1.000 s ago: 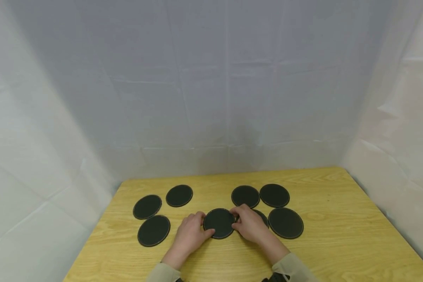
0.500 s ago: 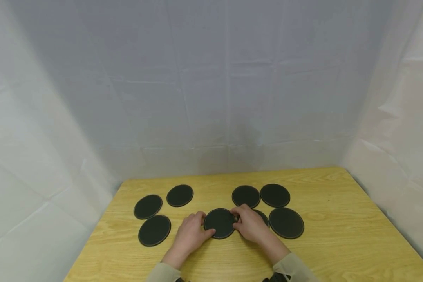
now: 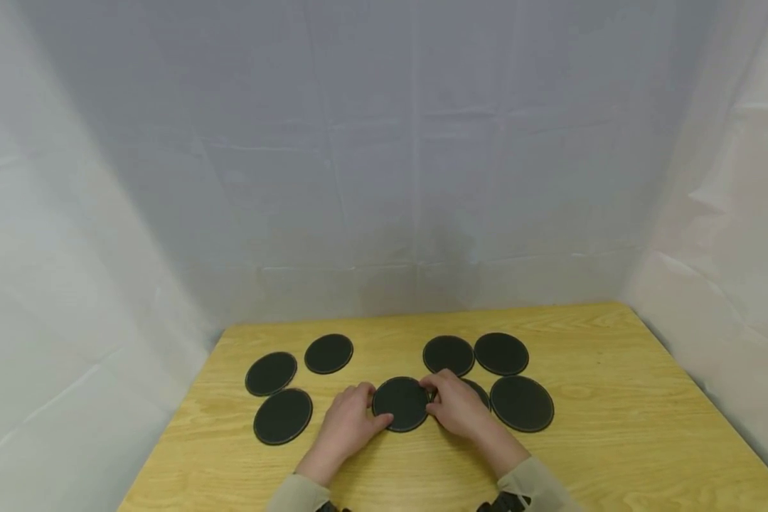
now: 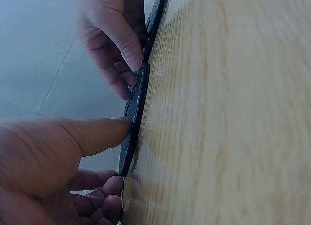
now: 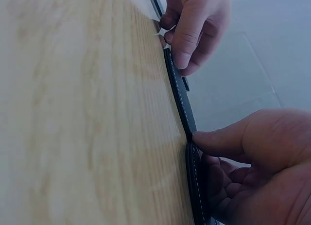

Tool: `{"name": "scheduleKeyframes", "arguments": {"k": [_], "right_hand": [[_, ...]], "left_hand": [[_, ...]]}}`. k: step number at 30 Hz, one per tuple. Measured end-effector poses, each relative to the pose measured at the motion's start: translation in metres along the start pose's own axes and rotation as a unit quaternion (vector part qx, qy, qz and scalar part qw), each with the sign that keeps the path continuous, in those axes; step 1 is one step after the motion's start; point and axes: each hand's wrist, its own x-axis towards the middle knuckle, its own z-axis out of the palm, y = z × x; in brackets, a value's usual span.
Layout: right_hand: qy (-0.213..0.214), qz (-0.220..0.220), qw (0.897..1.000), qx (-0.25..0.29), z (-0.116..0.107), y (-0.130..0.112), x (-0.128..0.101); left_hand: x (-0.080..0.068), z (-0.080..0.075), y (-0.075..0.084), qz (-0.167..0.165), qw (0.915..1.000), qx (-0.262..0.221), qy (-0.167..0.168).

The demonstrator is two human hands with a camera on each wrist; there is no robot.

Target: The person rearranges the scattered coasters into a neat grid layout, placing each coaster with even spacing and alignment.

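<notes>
Head view looks forward and down from above at the whole counter (image 3: pixel 614 398), both hands at bottom centre. Each wrist view sits very close, skimming the counter surface edge-on, facing the opposite hand. All three share the centre coaster (image 3: pixel 401 403) between the hands.

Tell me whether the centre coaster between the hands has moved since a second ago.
No. The centre coaster keeps its gap to the near-right coaster; every coaster shifts slightly together, which is camera motion. Both the left hand and right hand hold its edges.
</notes>
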Motion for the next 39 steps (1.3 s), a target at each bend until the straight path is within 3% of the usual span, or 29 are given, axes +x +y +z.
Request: {"name": "scheduleKeyframes", "arguments": {"k": [5,18,26,39], "right_hand": [[-0.006,0.008,1.000,0.008,-0.002,-0.005,0.002],[0.014,-0.001,1.000,-0.010,-0.005,-0.020,0.017],[0.000,-0.007,1.000,-0.023,-0.003,-0.033,0.042],[-0.035,0.006,0.999,-0.021,0.006,-0.055,0.084]], "left_hand": [[-0.001,-0.004,0.000,-0.003,1.0000,0.001,0.001],[-0.001,-0.029,-0.003,-0.003,0.9979,0.041,0.050],[0.011,-0.051,-0.017,0.002,0.9942,0.078,0.074],[0.034,-0.078,-0.045,-0.028,0.9893,0.125,0.070]]}}
